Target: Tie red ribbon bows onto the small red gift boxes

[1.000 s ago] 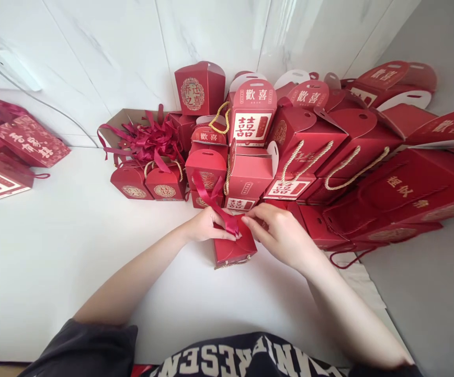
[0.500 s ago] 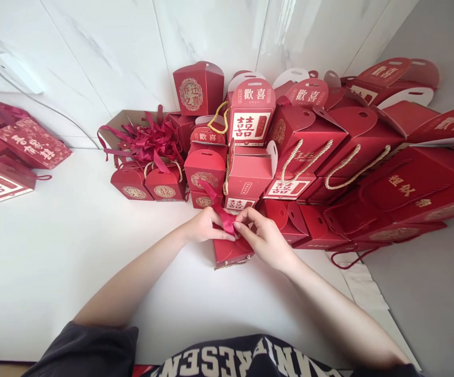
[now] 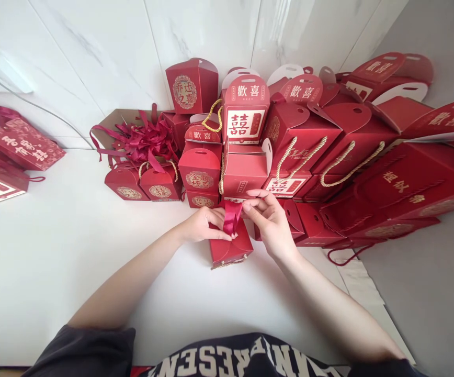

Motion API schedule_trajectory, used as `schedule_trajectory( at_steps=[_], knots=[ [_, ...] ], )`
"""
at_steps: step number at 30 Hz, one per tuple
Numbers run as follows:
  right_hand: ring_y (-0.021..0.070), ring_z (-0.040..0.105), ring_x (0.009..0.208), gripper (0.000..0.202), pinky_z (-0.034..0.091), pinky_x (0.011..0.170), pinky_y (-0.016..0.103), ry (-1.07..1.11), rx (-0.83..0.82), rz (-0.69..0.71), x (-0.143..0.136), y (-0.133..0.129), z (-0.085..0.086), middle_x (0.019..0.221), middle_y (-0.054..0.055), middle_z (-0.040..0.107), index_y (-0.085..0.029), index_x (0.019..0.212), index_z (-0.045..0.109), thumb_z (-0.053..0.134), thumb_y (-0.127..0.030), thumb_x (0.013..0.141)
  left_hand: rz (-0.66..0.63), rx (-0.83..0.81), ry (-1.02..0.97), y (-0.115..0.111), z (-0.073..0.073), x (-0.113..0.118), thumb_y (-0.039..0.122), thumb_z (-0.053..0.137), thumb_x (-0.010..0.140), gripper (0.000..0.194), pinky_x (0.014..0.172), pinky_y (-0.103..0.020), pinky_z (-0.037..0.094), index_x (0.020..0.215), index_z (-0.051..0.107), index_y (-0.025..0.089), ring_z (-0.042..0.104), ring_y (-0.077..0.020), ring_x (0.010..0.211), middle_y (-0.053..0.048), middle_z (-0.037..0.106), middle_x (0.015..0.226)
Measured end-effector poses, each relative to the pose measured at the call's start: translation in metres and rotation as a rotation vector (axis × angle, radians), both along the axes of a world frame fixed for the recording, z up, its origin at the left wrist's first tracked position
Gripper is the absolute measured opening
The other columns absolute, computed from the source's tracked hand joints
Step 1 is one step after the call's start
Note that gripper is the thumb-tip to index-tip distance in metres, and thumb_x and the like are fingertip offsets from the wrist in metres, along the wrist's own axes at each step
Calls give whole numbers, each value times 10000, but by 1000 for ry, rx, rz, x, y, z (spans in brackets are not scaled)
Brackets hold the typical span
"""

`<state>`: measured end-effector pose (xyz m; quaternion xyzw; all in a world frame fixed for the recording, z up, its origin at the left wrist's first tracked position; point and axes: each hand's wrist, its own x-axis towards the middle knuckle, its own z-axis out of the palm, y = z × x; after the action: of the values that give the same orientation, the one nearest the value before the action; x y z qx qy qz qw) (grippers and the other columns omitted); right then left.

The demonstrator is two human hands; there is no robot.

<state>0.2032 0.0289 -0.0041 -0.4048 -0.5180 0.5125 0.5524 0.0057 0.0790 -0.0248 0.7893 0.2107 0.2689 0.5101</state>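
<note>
A small red gift box (image 3: 231,250) with a gold cord at its near edge rests on the white table before me. Over its top, a dark pink ribbon (image 3: 232,215) stands up in a loop. My left hand (image 3: 206,225) pinches the ribbon's lower part between thumb and fingers, close to the box top. Thumb and forefinger of my right hand (image 3: 267,217) close on the ribbon's upper right edge, the other fingers lifted. How the ribbon joins the box is partly hidden by my fingers.
Stacked red gift boxes (image 3: 246,118) stand along the tiled wall, with larger boxes (image 3: 419,183) on the right. Loose ribbons (image 3: 143,137) fill an open box at the back left. More red boxes (image 3: 23,144) sit at the far left, under a cable (image 3: 44,107).
My right hand has moved slightly up and right, away from my left hand. The ribbon, earlier trailing toward the upper left, now stands looped between both hands. The view has shifted slightly.
</note>
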Motion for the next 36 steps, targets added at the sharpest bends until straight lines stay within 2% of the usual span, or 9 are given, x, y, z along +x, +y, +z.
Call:
schedule_trajectory(
  at_steps=[5,9,12,18,22,27,29,33,36],
  knots=[
    [195,635,983,292,535,852,353,-454,57,104,10,-10,12,1158,84,621,-243,1202,465,544,-325,933,2,18,-6,1,-2,0,307,798,754,140,915,-358,542,825,811,187,676,-224,957,-103,780,876],
    [259,643,938,441,532,760,390,-861,125,52,4,-23,16,1166,131,608,-219,1311,414,554,-287,898,12,49,11,3,-7,-1,319,794,754,136,917,-355,532,773,808,185,668,-228,953,-96,772,838],
    [299,636,958,390,509,719,388,-1024,144,-2,-4,-24,15,1100,154,631,-180,1294,442,497,-291,924,6,50,5,4,-9,-1,298,795,752,120,930,-351,525,797,809,188,664,-224,937,-82,768,801],
    [222,617,767,347,481,665,320,-874,120,48,-13,-12,7,851,47,622,-220,1259,490,488,-248,914,23,39,3,4,-9,-2,269,804,741,119,891,-322,546,810,809,173,679,-212,923,-82,768,869],
    [156,593,659,212,502,668,287,-407,77,36,-9,-4,3,765,-10,589,-223,1117,541,541,-291,917,5,35,-3,3,-6,-2,246,804,744,130,938,-324,534,857,812,182,671,-218,998,-84,784,888],
    [156,640,794,150,525,806,313,-5,115,-128,9,4,17,818,10,634,-214,1005,572,587,-337,921,-15,38,-10,2,-1,0,235,802,750,136,958,-336,521,878,812,191,670,-212,977,-88,787,899],
    [159,641,780,168,524,780,314,-122,87,-97,15,2,25,823,8,642,-223,1026,546,562,-363,934,-15,37,-10,1,-1,0,242,801,753,139,944,-340,525,881,812,190,671,-214,967,-93,785,903],
    [172,618,695,222,482,675,304,-669,30,61,13,-12,34,854,11,661,-236,1115,487,527,-360,935,-24,29,-20,3,-5,-1,254,797,754,126,943,-350,525,861,812,189,666,-231,1006,-96,780,903],
    [216,639,807,265,468,681,316,-896,48,137,4,-19,31,973,68,673,-217,1179,465,477,-292,926,-14,42,-19,5,-8,-2,261,797,752,109,942,-340,519,839,813,197,662,-231,1013,-81,777,882]
  ],
)
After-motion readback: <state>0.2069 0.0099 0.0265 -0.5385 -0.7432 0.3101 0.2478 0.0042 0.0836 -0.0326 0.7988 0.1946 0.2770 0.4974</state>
